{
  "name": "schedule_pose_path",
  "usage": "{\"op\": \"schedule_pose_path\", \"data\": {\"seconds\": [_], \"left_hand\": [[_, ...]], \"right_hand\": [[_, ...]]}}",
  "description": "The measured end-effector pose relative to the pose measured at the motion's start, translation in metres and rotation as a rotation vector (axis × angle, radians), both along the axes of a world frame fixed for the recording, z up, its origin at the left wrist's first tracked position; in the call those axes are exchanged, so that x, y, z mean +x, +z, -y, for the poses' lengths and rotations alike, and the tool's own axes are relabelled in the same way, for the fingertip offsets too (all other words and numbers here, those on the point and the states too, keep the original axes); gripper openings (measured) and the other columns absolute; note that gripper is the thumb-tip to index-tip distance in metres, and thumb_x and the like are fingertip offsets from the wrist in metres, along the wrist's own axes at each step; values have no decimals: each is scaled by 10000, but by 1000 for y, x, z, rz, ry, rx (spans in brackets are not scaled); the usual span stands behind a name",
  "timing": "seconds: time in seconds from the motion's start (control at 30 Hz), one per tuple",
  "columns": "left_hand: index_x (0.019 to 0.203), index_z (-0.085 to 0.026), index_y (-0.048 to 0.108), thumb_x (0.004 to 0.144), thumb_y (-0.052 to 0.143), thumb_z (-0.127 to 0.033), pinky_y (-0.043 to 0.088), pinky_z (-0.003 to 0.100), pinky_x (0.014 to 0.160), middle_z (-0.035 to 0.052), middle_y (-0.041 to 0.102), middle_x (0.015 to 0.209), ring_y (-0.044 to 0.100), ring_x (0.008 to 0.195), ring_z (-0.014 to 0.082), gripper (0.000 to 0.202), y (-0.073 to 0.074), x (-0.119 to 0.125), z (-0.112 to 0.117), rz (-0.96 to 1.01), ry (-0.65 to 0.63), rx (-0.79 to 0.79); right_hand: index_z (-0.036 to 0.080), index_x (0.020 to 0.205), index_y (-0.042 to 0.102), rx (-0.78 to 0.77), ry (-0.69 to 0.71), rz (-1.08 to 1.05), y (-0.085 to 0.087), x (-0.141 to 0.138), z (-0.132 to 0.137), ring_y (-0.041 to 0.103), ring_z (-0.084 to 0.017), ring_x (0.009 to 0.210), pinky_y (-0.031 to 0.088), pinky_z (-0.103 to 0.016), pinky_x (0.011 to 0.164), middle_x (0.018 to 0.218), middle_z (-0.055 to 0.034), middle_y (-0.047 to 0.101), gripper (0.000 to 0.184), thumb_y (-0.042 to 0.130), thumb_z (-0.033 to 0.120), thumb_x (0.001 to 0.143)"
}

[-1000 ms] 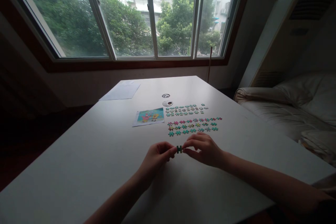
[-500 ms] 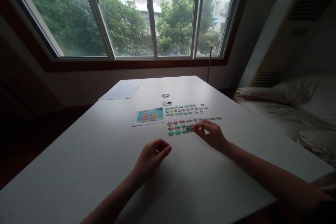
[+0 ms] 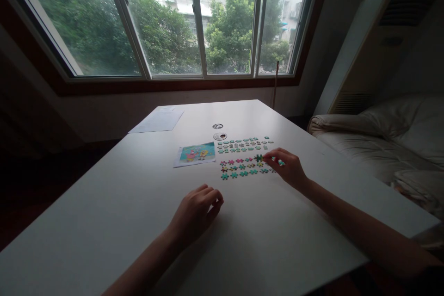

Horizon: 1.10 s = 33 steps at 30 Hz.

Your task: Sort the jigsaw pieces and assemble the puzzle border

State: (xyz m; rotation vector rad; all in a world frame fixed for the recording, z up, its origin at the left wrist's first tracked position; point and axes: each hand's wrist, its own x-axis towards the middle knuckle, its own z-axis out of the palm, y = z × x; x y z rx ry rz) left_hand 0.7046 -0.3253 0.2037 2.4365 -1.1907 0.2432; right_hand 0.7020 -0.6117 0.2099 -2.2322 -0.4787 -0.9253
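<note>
My right hand [image 3: 286, 166] pinches a green jigsaw puzzle piece [image 3: 258, 158] between thumb and fingertips, raised over the rows of pieces. Several rows of jigsaw puzzle pieces [image 3: 243, 173], mostly teal, with pink and yellow ones among them, lie spread beneath and beside it. Part of these rows is hidden behind the right hand. Nearer to me, my left hand [image 3: 197, 208] rests with curled fingers, nothing visible in them. Left of the pieces lies a picture sheet [image 3: 197, 154] with colourful cartoon figures on a teal ground.
Everything lies on a white table [image 3: 114, 203]. Two round table inserts [image 3: 219, 136] sit behind the picture sheet. Paper sheets [image 3: 157, 119] lie at the far left edge. A pale sofa [image 3: 367, 138] stands to the right, and a window [image 3: 166, 32] is ahead.
My right hand has moved slightly right and away from me, lifting the green puzzle piece above the rows. My left hand has shifted a little left and turned, its fingers still curled.
</note>
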Motion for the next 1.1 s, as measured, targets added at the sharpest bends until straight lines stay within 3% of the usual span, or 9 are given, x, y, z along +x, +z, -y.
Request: {"op": "schedule_pose_path", "data": {"seconds": [0.1,0.23,0.4,0.5,0.77,0.97,1.1], "left_hand": [[754,-188,559,804,437,-129,367,246,583,32,586,675,506,660,161,144,1,0,-1,13,-6,38],[744,-187,553,810,437,-129,358,253,586,32,591,671,507,652,164,145,3,-1,-5,31,-14,64],[756,-187,552,813,437,-129,358,260,595,33,594,679,508,657,167,142,6,-2,-9,49,-17,73],[749,-186,552,815,437,-130,360,258,594,33,592,676,507,656,165,144,5,-1,-10,55,-16,75],[744,-181,548,819,441,-139,371,255,592,14,584,667,498,650,157,137,2,0,-9,72,-26,58],[750,-183,557,814,444,-141,388,258,593,9,584,666,504,650,154,137,3,0,-9,73,-14,60],[754,-182,575,815,431,-150,424,254,629,30,600,730,524,721,162,160,-2,15,-16,50,12,35]], "right_hand": [[194,830,633,-120,28,-58,4,4,11,529,-103,586,443,-232,553,827,-41,614,166,533,327,830],[191,807,644,-326,73,-265,10,15,48,534,-103,591,437,-231,576,838,-40,614,179,538,336,816],[175,784,657,-351,-50,-534,9,23,105,544,-135,612,427,-250,599,726,-42,632,227,557,378,773],[173,786,673,-326,-106,-688,4,23,125,551,-150,620,414,-248,577,709,-50,644,261,570,408,741],[173,812,681,-314,-76,-870,-5,27,133,563,-170,677,410,-244,601,758,-44,660,387,574,518,671],[176,821,678,-315,-73,-885,-5,28,133,565,-180,686,412,-250,606,771,-46,663,386,563,515,674],[178,846,676,-333,-85,-887,-6,28,136,569,-175,684,415,-244,608,779,-44,659,364,562,481,680]]}}
